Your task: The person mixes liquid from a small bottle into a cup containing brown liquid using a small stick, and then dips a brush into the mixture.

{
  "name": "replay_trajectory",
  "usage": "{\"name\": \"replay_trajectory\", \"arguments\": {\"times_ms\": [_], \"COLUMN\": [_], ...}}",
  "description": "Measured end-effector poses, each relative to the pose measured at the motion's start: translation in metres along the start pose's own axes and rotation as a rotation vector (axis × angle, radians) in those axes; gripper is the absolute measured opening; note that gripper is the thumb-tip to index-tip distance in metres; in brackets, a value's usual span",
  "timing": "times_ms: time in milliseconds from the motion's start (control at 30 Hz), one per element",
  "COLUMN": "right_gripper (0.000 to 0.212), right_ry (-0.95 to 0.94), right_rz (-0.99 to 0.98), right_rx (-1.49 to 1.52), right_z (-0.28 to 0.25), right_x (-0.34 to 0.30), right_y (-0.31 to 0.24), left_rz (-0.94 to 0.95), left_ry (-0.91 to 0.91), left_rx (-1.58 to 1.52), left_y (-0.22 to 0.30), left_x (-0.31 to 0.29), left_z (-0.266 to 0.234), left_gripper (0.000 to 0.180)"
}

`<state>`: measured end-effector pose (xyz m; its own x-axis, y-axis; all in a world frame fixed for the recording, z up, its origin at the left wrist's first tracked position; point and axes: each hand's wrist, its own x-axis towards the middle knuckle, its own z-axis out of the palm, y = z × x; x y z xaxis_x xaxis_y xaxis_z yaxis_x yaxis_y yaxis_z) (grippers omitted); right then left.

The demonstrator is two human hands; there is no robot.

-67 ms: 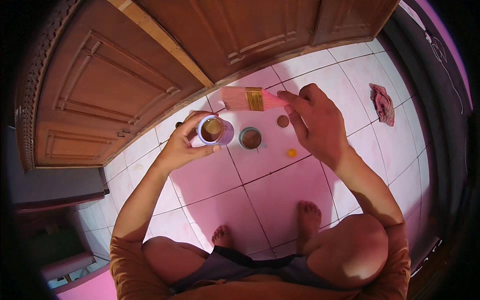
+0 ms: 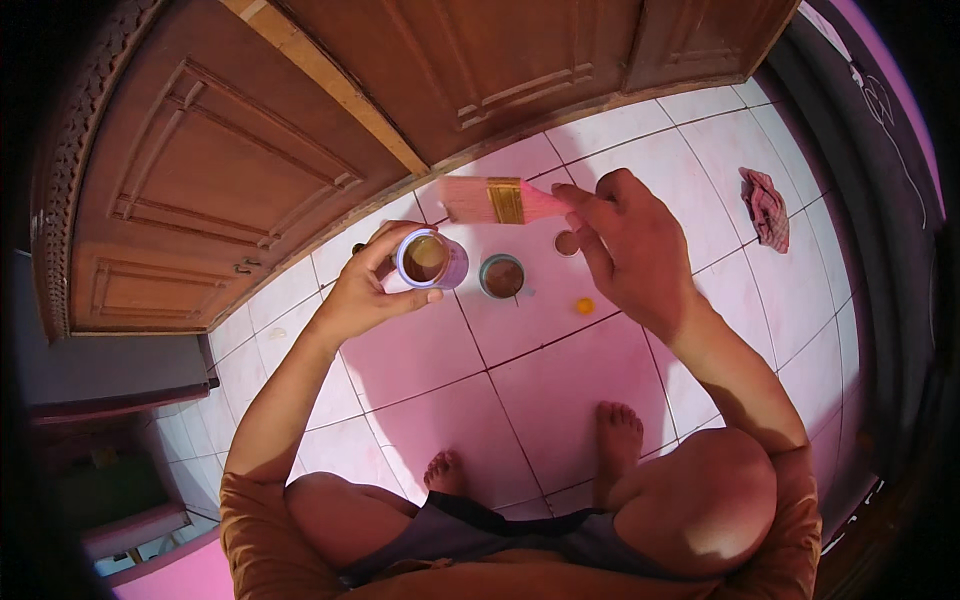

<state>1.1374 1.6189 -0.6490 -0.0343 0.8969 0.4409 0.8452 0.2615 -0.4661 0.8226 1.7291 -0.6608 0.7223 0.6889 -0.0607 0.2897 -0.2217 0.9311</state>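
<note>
Head view: bare knees are bent at the lower edge, the right knee (image 2: 700,500) the more visible; a squat is suggested, by which both arms are left free above the floor.
Lilac container: its wall (image 2: 456,268) is gripped by the left hand (image 2: 358,298), the fingers curled round the far side and the thumb laid along the near side. The grasp is closed to the container's width. The mouth is turned up toward the camera, presumably so that the brownish contents are kept in.
Paintbrush: its pink handle is pinched between thumb and fingers of the right hand (image 2: 635,245), the grasp nearly closed. The brush (image 2: 506,201) is held roughly level, bristles pointed left, beyond the container and apart from it; the skin is probably kept clear of the bristles this way.
Yellow piece: a small round item (image 2: 585,306) is left on the tiles (image 2: 570,375).
Teal-rimmed cup: the cup (image 2: 502,277), brown inside, is stood between the hands, likely for easy reach from either side.
Small round item: a brown-centred disc (image 2: 567,243) is partly overlapped by the right hand; whether lid or dish cannot be told.
Cloth: a crumpled rag (image 2: 765,210) is laid well off to the right.
Cabinet: brown panelled doors (image 2: 235,170) are set along the far side.
</note>
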Motion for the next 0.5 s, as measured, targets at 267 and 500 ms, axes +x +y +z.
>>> {"name": "replay_trajectory", "arguments": {"times_ms": [267,500], "right_gripper": [0.038,0.029], "right_ry": [-0.031,-0.13], "right_rz": [-0.117,0.085], "right_rx": [-0.051,0.0], "right_z": [0.001,-0.012], "right_x": [-0.013,-0.025], "right_y": [-0.019,-0.033], "left_rz": [-0.044,0.02], "left_ry": [0.027,0.088], "left_rx": [0.016,0.009], "left_y": [0.0,-0.011], "left_x": [-0.001,0.002], "left_z": [0.002,0.005], "left_gripper": [0.069,0.062]}}
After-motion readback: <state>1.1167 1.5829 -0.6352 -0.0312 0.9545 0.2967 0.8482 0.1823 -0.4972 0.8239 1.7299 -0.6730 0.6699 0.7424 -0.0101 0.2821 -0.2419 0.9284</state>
